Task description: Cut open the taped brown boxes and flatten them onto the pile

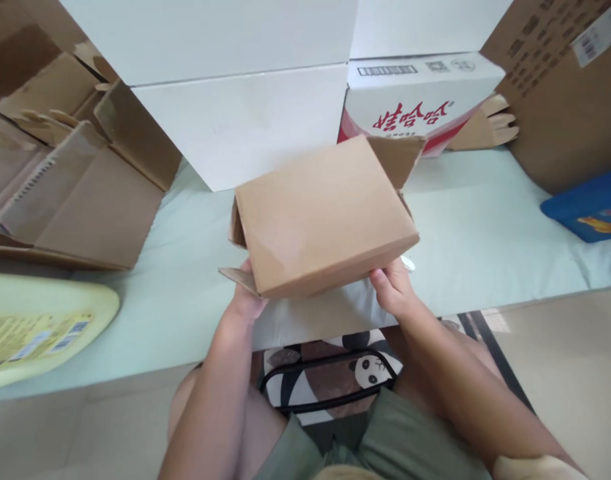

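Observation:
A brown cardboard box (325, 217) is held up in front of me over the cloth-covered table, tilted with its right side higher. Its flaps stand loose at both ends: one sticks out at the lower left, another at the upper right. My left hand (248, 300) grips the box at its near left corner, with most of the fingers hidden behind the flap. Under the near right edge, my right hand (393, 287) holds the box with the thumb at its front and the other fingers mostly out of sight beneath. A small white round object (408, 264) shows just beyond my right hand.
White boxes (250, 127) stand behind, beside a white-and-red carton (415, 100). Opened cardboard boxes (95, 207) and a pale yellow bottle (45, 327) are at the left. A large brown carton (560, 100) and a blue container (590, 203) stand at the right. The table's near edge (485, 308) lies before my lap.

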Motion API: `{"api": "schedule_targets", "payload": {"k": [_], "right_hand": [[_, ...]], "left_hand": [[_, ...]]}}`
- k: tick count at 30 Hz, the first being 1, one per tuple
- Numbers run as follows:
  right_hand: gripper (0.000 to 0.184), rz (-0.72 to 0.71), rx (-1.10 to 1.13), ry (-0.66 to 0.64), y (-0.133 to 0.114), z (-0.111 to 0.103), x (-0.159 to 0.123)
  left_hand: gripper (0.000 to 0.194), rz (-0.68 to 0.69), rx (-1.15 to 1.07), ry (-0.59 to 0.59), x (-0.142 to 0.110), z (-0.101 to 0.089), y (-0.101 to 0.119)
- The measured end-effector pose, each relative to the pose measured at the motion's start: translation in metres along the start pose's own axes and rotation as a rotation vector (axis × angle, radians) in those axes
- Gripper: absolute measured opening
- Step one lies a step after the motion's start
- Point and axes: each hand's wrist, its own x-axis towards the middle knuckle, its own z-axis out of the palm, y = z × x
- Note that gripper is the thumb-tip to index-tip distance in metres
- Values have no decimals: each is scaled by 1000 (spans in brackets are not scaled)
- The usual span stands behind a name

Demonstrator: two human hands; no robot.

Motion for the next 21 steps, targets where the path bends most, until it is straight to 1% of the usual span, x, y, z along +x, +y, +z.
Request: {"api": "schedule_targets", "payload": {"k": [3,6,8,10,11,14,16,17,18,21], "right_hand": [[62,-8,88,53,4,5,-3],[64,40,148,18,5,8,-3],[66,87,159,12,3,6,-1],[65,103,152,-12,1,3,1],[65,93,150,-42,-1,2,0],[64,29,146,-182,-6,0,-4],[62,10,140,-203,-9,0,-9],[60,10,139,-170,-10,-2,-10],[55,10,138,-103,-10,-3,-11],[40,-2,99,184,-8,-10,-11]], "left_hand": [[70,26,46,-72,-8,5,-7],[96,122,63,-123,-9,10,-12],[102,195,95,-150,-6,10,-16],[102,268,172,-147,-2,6,-21],[99,282,226,-141,0,4,-23],[75,260,335,-82,3,-1,-27],[66,235,294,-18,3,-1,-25],[66,222,248,17,2,-1,-23],[67,201,199,50,2,0,-21],[67,100,86,110,0,1,-13]]}}
